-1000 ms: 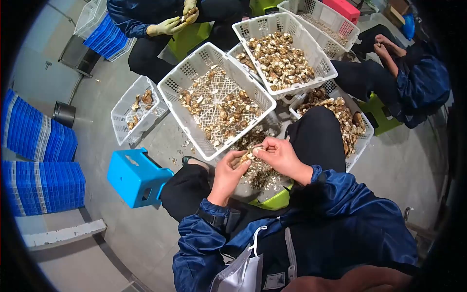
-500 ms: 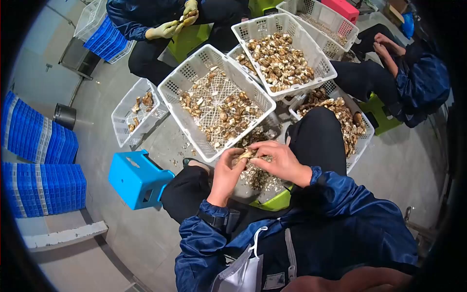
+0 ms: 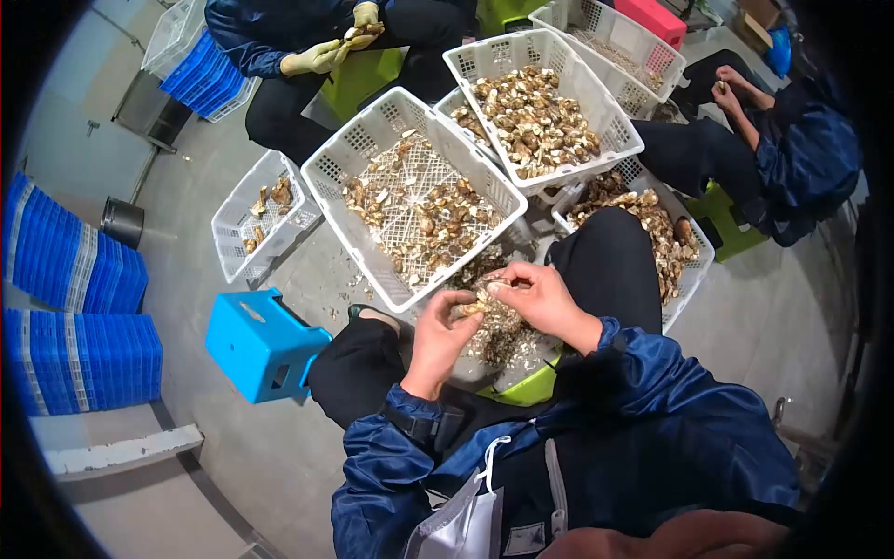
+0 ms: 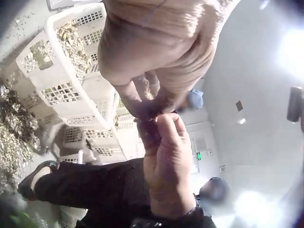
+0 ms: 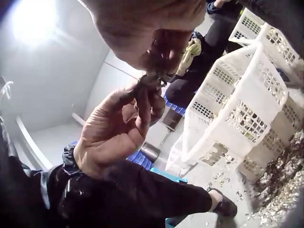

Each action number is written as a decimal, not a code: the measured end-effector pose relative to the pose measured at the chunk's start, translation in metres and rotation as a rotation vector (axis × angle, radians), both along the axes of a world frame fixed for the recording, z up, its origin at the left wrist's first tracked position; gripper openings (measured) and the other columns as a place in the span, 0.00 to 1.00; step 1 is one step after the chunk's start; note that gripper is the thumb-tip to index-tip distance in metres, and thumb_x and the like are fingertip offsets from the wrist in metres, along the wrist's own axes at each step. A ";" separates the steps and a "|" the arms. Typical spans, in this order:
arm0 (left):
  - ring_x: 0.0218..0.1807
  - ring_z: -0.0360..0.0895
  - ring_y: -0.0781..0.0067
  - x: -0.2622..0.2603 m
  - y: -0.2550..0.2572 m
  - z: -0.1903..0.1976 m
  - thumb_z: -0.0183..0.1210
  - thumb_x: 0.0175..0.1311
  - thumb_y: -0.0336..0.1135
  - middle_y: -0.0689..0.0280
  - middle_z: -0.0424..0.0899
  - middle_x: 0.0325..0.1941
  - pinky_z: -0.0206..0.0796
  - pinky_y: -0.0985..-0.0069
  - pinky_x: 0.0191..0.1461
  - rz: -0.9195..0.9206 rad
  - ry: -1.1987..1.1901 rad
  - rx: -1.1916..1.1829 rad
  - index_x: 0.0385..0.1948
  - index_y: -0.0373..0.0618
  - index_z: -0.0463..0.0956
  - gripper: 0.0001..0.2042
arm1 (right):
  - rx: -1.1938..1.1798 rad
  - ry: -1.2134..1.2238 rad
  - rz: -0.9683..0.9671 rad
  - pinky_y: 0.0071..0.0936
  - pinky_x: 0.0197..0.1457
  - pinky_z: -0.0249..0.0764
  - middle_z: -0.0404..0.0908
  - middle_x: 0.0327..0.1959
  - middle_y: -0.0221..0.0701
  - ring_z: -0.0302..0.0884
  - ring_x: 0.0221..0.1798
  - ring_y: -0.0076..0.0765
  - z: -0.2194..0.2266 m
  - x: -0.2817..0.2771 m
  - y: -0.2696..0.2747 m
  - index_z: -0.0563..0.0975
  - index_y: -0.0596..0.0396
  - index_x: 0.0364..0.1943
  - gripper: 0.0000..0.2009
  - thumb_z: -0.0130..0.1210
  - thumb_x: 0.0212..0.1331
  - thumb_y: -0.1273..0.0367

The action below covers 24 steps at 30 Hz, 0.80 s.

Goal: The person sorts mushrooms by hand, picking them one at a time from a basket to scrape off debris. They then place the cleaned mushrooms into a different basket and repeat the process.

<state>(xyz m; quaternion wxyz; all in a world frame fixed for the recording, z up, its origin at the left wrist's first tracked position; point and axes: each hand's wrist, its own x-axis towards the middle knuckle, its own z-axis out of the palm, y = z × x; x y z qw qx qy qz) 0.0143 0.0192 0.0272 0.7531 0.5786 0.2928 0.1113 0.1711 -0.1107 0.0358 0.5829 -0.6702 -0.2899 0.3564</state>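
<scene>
Between my hands is a small pale-and-brown mushroom (image 3: 473, 308), held over a heap of trimmings (image 3: 503, 340) on the floor. My left hand (image 3: 438, 340) pinches it between thumb and curled fingers. From the other side, my right hand (image 3: 542, 303) brings its bent thumb and forefinger to its upper end in a pinch. Both wrist views show the fingertips of the two hands meeting, and the fingers there hide most of the mushroom. Just beyond the hands, a white crate (image 3: 358, 250) carries a loose layer of brown and white mushrooms (image 3: 447, 224).
A fuller crate (image 3: 622, 156) rests at the back right, above another mushroom crate (image 3: 687, 296). To the left stand a small white crate (image 3: 233, 256) and a blue stool (image 3: 251, 349). Two people sit opposite, one in gloves (image 3: 317, 58). Blue crates (image 3: 93, 363) are stacked far left.
My hands came closer around the mushroom, then my right fingers drew slightly up and away from the left ones. The gloved person's hands shifted slightly. The crates stay put.
</scene>
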 end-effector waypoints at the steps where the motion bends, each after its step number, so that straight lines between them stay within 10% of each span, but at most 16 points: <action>1: 0.49 0.77 0.81 0.000 0.003 -0.001 0.65 0.63 0.23 0.66 0.80 0.49 0.72 0.82 0.49 0.021 -0.022 -0.027 0.48 0.38 0.76 0.13 | -0.021 -0.072 0.025 0.27 0.48 0.77 0.85 0.53 0.39 0.81 0.44 0.27 0.003 0.005 -0.003 0.79 0.59 0.33 0.09 0.65 0.62 0.68; 6: 0.50 0.76 0.80 -0.001 0.008 0.005 0.63 0.65 0.22 0.67 0.79 0.49 0.70 0.80 0.52 0.095 -0.010 0.005 0.48 0.39 0.75 0.12 | 0.035 -0.242 0.169 0.39 0.66 0.71 0.82 0.60 0.41 0.78 0.64 0.45 0.014 0.004 -0.005 0.79 0.59 0.31 0.09 0.67 0.59 0.68; 18: 0.44 0.77 0.83 0.007 0.002 0.000 0.66 0.63 0.21 0.70 0.79 0.43 0.71 0.83 0.48 0.022 0.036 0.155 0.47 0.42 0.72 0.14 | 0.152 -0.686 0.101 0.41 0.45 0.81 0.86 0.43 0.42 0.84 0.43 0.53 0.003 -0.008 -0.001 0.81 0.58 0.39 0.07 0.63 0.60 0.70; 24: 0.54 0.77 0.75 0.005 0.006 0.001 0.64 0.62 0.19 0.61 0.79 0.50 0.72 0.77 0.57 0.034 -0.060 -0.099 0.48 0.42 0.69 0.17 | -0.035 0.020 -0.045 0.19 0.37 0.73 0.85 0.32 0.30 0.75 0.32 0.13 0.002 -0.005 0.001 0.81 0.62 0.41 0.10 0.64 0.64 0.67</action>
